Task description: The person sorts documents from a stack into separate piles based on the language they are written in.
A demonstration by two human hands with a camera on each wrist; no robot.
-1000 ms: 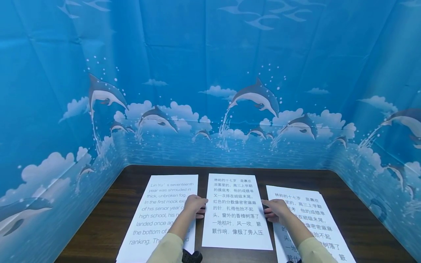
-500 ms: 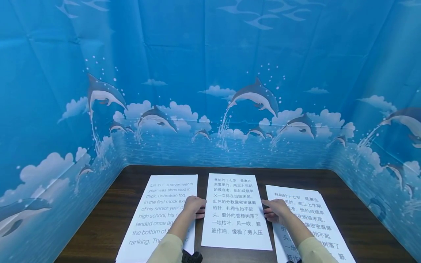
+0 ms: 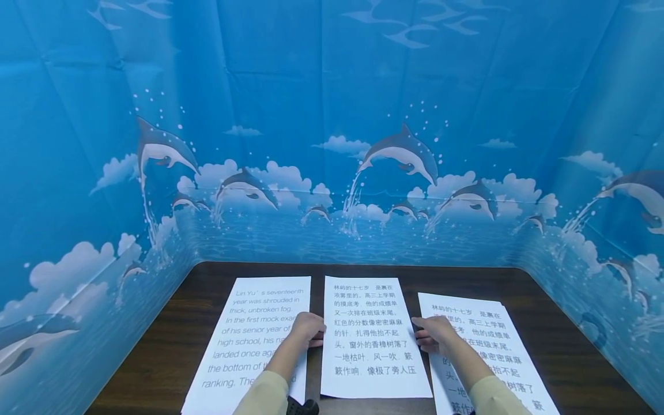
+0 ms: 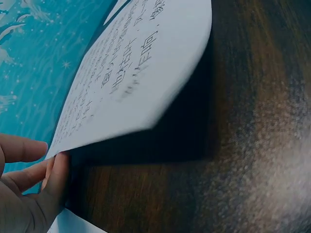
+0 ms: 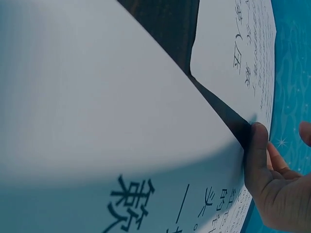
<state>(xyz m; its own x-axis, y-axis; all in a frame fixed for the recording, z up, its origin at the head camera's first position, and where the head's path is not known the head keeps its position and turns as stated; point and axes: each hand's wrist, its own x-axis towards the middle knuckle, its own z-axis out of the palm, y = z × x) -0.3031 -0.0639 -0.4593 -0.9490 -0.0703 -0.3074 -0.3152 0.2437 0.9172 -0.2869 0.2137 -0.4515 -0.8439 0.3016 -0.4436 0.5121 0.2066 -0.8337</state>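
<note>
In the head view a white sheet of paper (image 3: 370, 386) printed with Chinese text lies between both hands, in the middle of the table. My left hand (image 3: 306, 330) pinches its left edge; in the left wrist view the near edge of the sheet (image 4: 160, 63) stands off the wood, with a dark shadow beneath. At the right edge is my right hand (image 3: 434, 333), thumb and fingers at the paper's rim. One finger of it stands apart in the right wrist view, and part of its hold is hidden.
English-text paper (image 3: 259, 334) lies left, partly beneath my left forearm. On the right, more Chinese-text paper (image 3: 498, 351) lies under my right forearm, its edges slightly uneven. Behind the dark wooden table (image 3: 155, 334) hangs a blue dolphin-print curtain (image 3: 290, 86).
The middle sheet has shifted slightly toward me and turned a little, its far end moving left. Both hands stay almost where they were. The side papers lie as before.
</note>
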